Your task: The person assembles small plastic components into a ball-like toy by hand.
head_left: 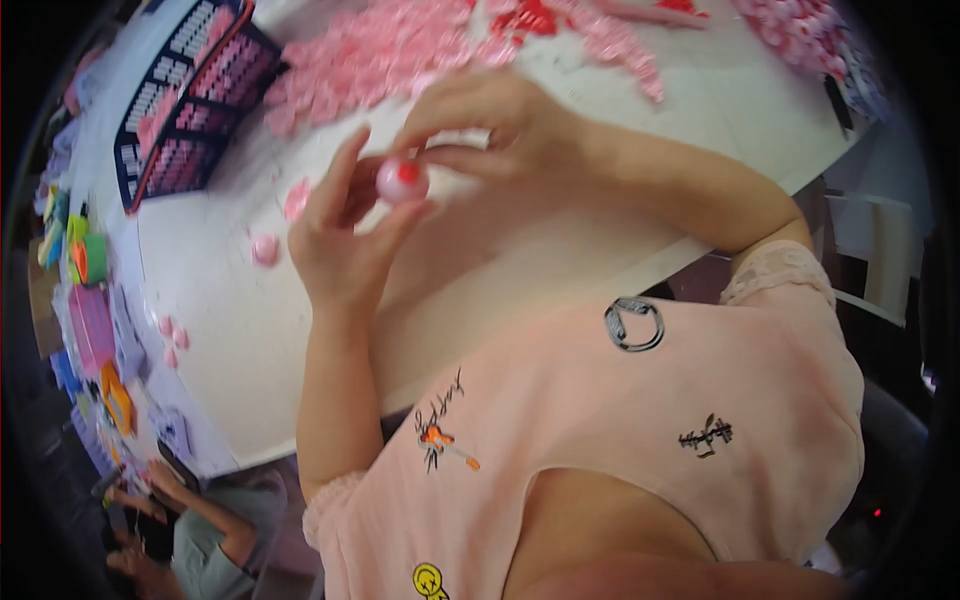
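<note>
My left hand [345, 225] is raised over the white table and grips a small round pink ball [395, 188] between thumb and fingers. A bright red piece [409, 172] shows on the ball's upper side. My right hand [495, 120] comes in from the right, its thumb and forefinger bent toward each other right beside the red piece. Whatever those fingertips may pinch is too small and blurred to make out. On the table left of my left hand lie a loose pink piece [264, 250] and a flatter pink piece [298, 200].
A dark blue slatted basket [190, 150] with pink parts stands at the far left. Behind my hands spreads a heap of pink pieces [360, 60], with red pieces [525, 20] beside it. Pink parts fill a bag [800, 35] far right. Another person [215, 540] sits lower left.
</note>
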Available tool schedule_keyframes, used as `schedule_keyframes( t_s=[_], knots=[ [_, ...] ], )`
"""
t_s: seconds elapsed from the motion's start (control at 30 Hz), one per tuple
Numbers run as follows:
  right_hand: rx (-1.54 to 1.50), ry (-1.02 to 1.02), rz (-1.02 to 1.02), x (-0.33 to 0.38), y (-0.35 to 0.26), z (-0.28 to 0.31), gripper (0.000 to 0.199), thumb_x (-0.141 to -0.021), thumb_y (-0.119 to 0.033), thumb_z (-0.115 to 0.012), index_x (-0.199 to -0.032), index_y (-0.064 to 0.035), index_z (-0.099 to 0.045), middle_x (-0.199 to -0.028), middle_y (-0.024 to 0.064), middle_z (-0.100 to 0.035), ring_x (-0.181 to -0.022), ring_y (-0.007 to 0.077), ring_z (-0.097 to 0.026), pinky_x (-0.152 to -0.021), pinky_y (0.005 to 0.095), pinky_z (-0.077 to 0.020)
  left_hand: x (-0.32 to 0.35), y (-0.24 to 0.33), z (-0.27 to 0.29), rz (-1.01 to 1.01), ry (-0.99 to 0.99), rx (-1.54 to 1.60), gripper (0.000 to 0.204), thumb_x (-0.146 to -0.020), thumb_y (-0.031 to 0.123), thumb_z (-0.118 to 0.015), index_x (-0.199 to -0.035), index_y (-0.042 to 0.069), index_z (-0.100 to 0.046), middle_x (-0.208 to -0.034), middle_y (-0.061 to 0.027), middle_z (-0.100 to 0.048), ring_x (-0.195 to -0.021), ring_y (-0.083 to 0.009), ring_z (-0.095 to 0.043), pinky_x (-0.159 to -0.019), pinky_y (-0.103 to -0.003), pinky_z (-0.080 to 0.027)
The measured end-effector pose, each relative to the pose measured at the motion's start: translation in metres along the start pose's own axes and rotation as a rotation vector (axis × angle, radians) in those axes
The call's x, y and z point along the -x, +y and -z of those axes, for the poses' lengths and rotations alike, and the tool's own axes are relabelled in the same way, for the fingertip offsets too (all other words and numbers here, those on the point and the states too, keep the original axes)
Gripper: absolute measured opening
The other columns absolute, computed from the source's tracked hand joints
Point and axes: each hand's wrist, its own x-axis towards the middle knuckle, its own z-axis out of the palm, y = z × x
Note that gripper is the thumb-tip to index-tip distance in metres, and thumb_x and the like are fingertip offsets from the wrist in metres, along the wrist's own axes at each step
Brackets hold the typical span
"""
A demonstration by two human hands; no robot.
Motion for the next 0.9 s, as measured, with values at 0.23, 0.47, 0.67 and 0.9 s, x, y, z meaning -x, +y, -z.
schedule_keyframes(
  t_s=[0.23, 0.47, 0.67, 0.9],
  knots=[
    [-0.413, -0.007, -0.423, 0.002, -0.019, 0.004, 0.020, -0.081, -0.012, -0.059, -0.099, -0.0039, -0.062, -0.094, 0.0032, -0.061, -0.086, 0.0135, -0.056, -0.076, 0.0274, -0.0446, -0.004, 0.003, -0.002, -0.287, 0.162, -0.266, 0.064, -0.058, -0.001, -0.078, -0.117, 0.005, -0.053, -0.095, -0.0090, -0.063, -0.085, -0.0153, -0.061, -0.079, -0.027, -0.051],
    [-0.749, -0.166, -0.745, -0.004, -0.029, 0.000, 0.041, -0.081, -0.044, -0.058, -0.102, -0.0090, -0.060, -0.097, 0.0024, -0.059, -0.094, 0.0108, -0.053, -0.079, 0.0257, -0.0412, -0.007, 0.002, -0.003, -0.466, 0.250, -0.317, 0.061, -0.055, 0.000, -0.078, -0.111, 0.007, -0.057, -0.088, -0.0048, -0.065, -0.080, -0.0150, -0.062, -0.070, -0.025, -0.050],
    [-0.815, -0.168, -0.746, -0.002, -0.028, -0.007, 0.043, -0.077, -0.044, -0.063, -0.097, -0.0049, -0.062, -0.090, 0.0042, -0.061, -0.090, 0.0118, -0.057, -0.080, 0.0253, -0.0423, -0.007, 0.000, -0.003, -0.507, 0.218, -0.347, 0.059, -0.053, -0.001, -0.077, -0.109, 0.006, -0.059, -0.088, -0.0054, -0.066, -0.079, -0.0157, -0.062, -0.070, -0.025, -0.050],
    [-0.862, -0.092, -0.648, 0.002, -0.031, -0.011, 0.042, -0.078, -0.039, -0.064, -0.095, -0.0002, -0.062, -0.088, 0.0083, -0.064, -0.085, 0.0153, -0.062, -0.079, 0.0255, -0.0464, 0.000, 0.006, 0.002, -0.589, 0.085, -0.436, 0.061, -0.062, -0.011, -0.071, -0.118, -0.002, -0.048, -0.099, -0.0120, -0.062, -0.094, -0.0193, -0.060, -0.082, -0.029, -0.051]
  ],
)
